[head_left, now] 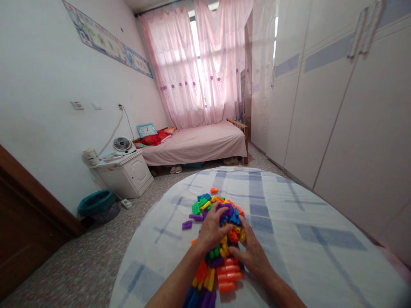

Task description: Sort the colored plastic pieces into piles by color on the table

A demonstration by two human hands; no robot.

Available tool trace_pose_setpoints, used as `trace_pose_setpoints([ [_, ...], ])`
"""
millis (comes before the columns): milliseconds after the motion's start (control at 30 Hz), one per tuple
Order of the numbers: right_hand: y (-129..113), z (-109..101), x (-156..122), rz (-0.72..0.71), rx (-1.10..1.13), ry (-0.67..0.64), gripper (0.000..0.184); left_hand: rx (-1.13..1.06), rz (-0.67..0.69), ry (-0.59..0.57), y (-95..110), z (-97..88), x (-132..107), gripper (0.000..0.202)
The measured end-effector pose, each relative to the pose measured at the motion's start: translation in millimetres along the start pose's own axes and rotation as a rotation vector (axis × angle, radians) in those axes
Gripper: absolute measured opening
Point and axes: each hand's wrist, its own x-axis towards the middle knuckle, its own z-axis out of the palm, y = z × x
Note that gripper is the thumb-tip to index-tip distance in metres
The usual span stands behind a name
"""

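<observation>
A heap of small plastic building blocks point(221, 239) in green, purple, orange, yellow, blue and red lies on a round table under a white cloth with blue checks point(289, 231). My left hand point(212, 226) rests on top of the heap with its fingers curled into the blocks. My right hand point(252, 252) presses against the heap's right side, fingers bent toward the pile. A lone purple block point(186, 224) lies to the left and an orange one point(214, 191) at the far edge of the heap. What the fingers enclose is hidden.
Beyond the table stands a bed with a pink cover point(195, 145) under pink curtains. A white cabinet point(123, 173) with a small fan is at the left wall, a teal basin point(96, 202) on the floor. White wardrobes point(337, 111) line the right.
</observation>
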Motion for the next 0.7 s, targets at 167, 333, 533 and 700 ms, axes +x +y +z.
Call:
trace_pose_setpoints([
  [167,1.1,-3.7,2.4,0.003,-0.004,0.059,0.078,-0.072,0.093,-0.113,26.8,-4.5,1.8,0.048],
  [333,-3.3,-7.6,3.1,-0.015,-0.043,0.101,0.074,-0.02,0.012,-0.079,21.8,-44.6,-51.4,0.05],
  [533,-6.0,-6.6,4.0,0.022,-0.079,0.085,0.075,0.31,-0.151,-0.086,-37.1,-61.6,-162.4,0.088],
  [700,5.9,-4.3,2.3,0.023,-0.096,0.081,0.074,0.633,-0.158,0.064,-66.3,-11.6,-195.4,0.064],
])
